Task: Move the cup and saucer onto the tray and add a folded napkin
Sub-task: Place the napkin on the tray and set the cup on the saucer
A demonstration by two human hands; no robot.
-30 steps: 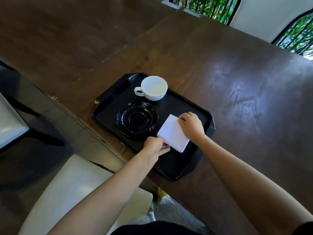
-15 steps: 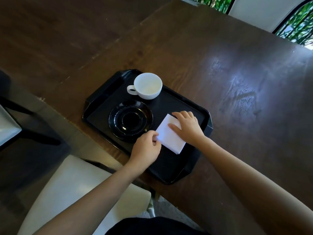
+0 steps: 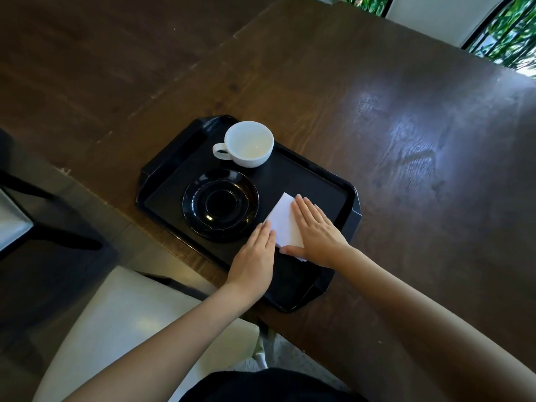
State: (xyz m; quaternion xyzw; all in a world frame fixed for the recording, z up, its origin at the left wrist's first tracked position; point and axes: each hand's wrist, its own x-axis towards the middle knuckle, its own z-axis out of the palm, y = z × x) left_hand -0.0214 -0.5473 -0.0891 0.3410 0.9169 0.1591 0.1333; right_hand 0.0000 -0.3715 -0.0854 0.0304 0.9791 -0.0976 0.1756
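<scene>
A black tray [image 3: 327,181] lies on the dark wooden table. On it stands an empty white cup [image 3: 250,143] at the far side, apart from the black saucer [image 3: 220,203], which sits bare in the middle. A folded white napkin [image 3: 282,220] lies flat on the tray to the right of the saucer. My right hand [image 3: 317,232] rests flat on the napkin's right half, fingers straight. My left hand [image 3: 255,258] lies flat on the tray with its fingertips at the napkin's left edge.
The wooden table [image 3: 406,117] stretches far and right of the tray. A white chair seat [image 3: 121,323] sits below the table edge near me. A second pale seat [image 3: 11,224] shows at the left edge. Windows with greenery are at the top right.
Both hands have flattened: my right hand went from pinching the napkin's edge to lying palm-down on it, and my left hand uncurled beside it. The napkin looks narrower.
</scene>
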